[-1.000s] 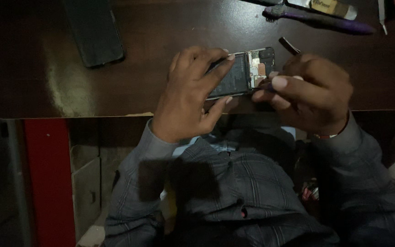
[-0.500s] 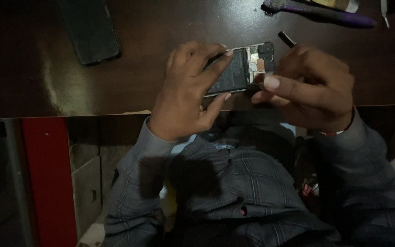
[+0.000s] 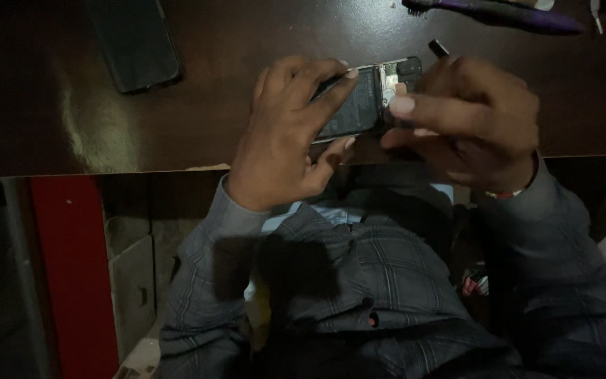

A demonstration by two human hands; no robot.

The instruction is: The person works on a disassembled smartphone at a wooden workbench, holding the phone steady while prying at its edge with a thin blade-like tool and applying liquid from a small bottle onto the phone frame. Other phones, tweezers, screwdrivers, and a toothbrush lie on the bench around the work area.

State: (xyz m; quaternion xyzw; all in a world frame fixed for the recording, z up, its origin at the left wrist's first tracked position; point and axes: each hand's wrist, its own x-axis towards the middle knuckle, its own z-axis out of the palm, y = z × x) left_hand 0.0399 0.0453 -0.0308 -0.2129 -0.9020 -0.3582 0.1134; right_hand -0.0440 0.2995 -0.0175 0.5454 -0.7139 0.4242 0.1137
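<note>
The dark wooden surface fills the upper half of the view, its near edge toward six o'clock. One left hand curls partway around one opened phone, fingers over its top edge and thumb under its near edge. One right hand, at three o'clock of the phone, has its fingers drawn narrow and its thumb pressed at the exposed end. One dark flat phone lies at ten o'clock, and one purple tool at one o'clock.
</note>
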